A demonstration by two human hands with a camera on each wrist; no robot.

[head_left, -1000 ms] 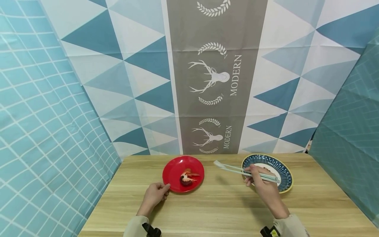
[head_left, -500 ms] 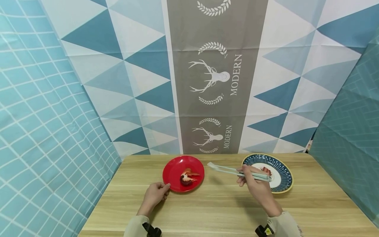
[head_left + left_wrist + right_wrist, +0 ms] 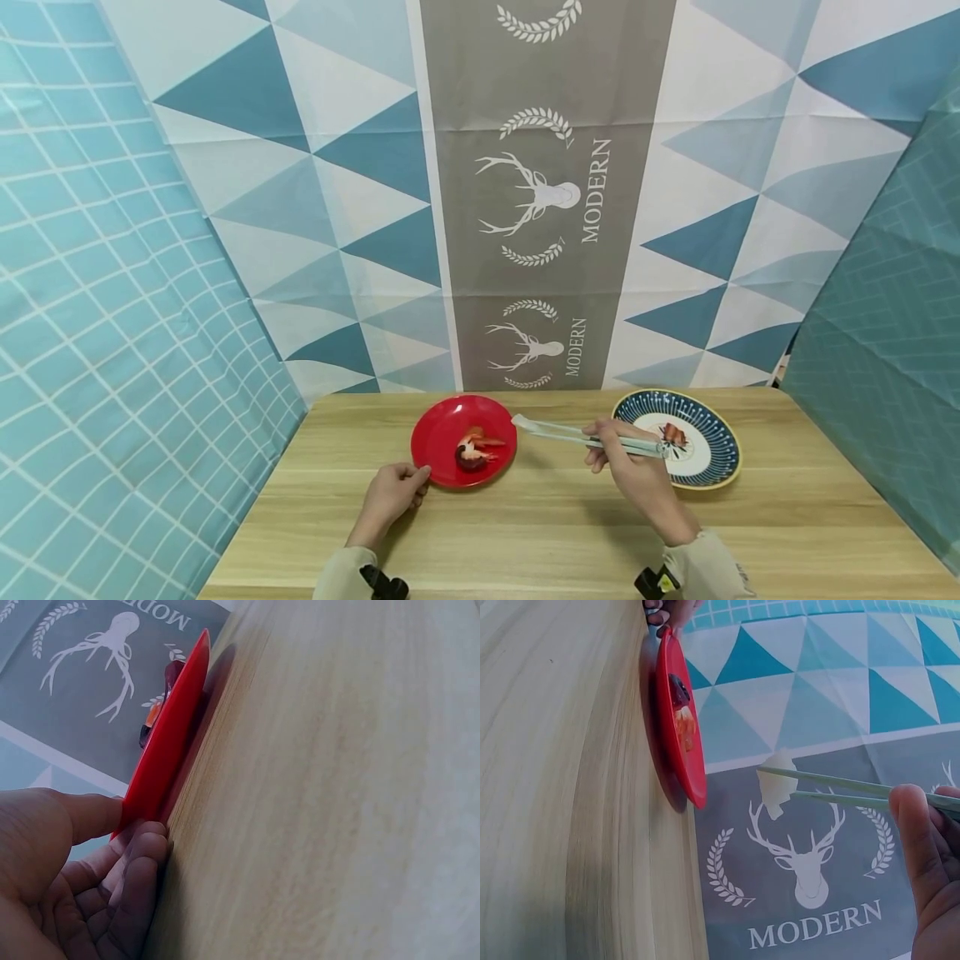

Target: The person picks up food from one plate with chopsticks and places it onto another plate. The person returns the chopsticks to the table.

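Observation:
My left hand [image 3: 392, 497] pinches the near-left rim of a red plate [image 3: 437, 429] between thumb and fingers; in the left wrist view that rim looks slightly raised off the wood. On the plate lie food pieces [image 3: 474, 452], dark, white and orange-red. My right hand [image 3: 637, 479] holds a pair of pale green chopsticks [image 3: 564, 433], pointing left. Their tips grip a whitish food piece [image 3: 778, 784], its kind unclear, in the air just right of the red plate. Behind the right hand sits a blue-patterned oval dish [image 3: 722, 433] with reddish-brown pieces [image 3: 673, 434] in it.
Both plates stand near the back edge of a wooden table [image 3: 525, 533]. Directly behind rises a patterned cloth [image 3: 532, 192] with deer heads and triangles. Blue tiled cloth [image 3: 112, 292] hangs at the left, teal cloth [image 3: 885, 333] at the right.
My right hand has moved left with the chopsticks and the whitish piece, away from the blue dish, uncovering more of its contents. The left hand and red plate have stayed in place.

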